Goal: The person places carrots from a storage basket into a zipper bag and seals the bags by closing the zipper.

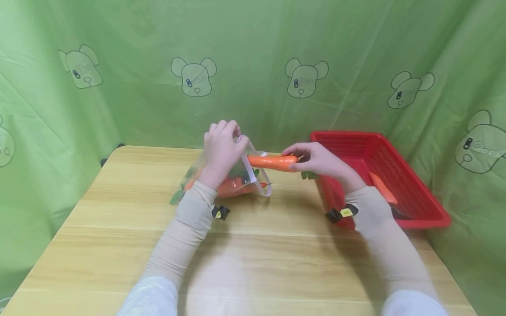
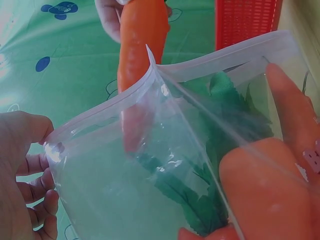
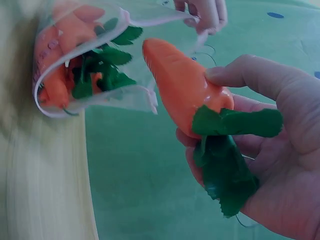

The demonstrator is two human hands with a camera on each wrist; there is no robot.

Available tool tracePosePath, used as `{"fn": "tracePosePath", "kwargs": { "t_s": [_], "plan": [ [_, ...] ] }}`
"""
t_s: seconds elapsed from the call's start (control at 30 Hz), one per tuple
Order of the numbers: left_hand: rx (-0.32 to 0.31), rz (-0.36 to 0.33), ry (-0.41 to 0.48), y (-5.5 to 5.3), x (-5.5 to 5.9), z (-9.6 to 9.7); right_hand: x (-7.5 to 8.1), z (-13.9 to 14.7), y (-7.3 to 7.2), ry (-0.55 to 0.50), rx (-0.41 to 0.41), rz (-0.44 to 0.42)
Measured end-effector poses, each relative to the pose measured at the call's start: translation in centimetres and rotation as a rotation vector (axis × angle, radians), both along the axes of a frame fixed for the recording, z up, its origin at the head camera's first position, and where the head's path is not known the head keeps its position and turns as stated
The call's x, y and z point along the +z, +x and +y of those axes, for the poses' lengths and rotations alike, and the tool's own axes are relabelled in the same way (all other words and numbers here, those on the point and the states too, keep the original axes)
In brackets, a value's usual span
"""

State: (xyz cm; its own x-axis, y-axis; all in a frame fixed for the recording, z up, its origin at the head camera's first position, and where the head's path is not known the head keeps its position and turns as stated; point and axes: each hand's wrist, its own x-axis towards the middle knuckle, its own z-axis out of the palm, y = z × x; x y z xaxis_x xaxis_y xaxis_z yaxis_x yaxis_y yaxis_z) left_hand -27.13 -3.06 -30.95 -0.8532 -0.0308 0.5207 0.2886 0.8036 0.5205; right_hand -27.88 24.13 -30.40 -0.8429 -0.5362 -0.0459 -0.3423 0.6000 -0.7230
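Observation:
A clear zip bag (image 2: 100,185) lies on the table with its mouth facing right, several orange carrots with green leaves inside it. My left hand (image 1: 224,147) pinches the upper edge of the bag's mouth between thumb and fingers. In my right hand (image 1: 318,161) is a toy-like carrot (image 3: 182,85), gripped at its thick leafy end, the green leaves (image 3: 225,165) hanging by the palm. Its narrow tip points left and is just inside the bag's mouth in the left wrist view. Within the bag, another carrot (image 2: 265,185) lies near the opening.
To the right stands a red plastic basket (image 1: 411,175) with slotted walls, and a carrot (image 1: 382,188) lies in it. The wooden table (image 1: 253,263) extends toward me. Green curtains (image 1: 253,39) with printed bear heads hang behind and at both sides.

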Motion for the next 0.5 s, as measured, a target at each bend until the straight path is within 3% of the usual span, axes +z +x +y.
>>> {"fn": "tracePosePath", "kwargs": {
  "t_s": [0.23, 0.5],
  "plan": [
    [0.002, -0.004, -0.006, -0.1, 0.0, 0.0, -0.7, -2.6, -0.5, -0.048, 0.037, 0.032],
    [-0.002, 0.007, -0.004, 0.0, -0.1, 0.0, -1.4, -5.5, -0.1, -0.097, -0.067, 0.103]
  ]
}}
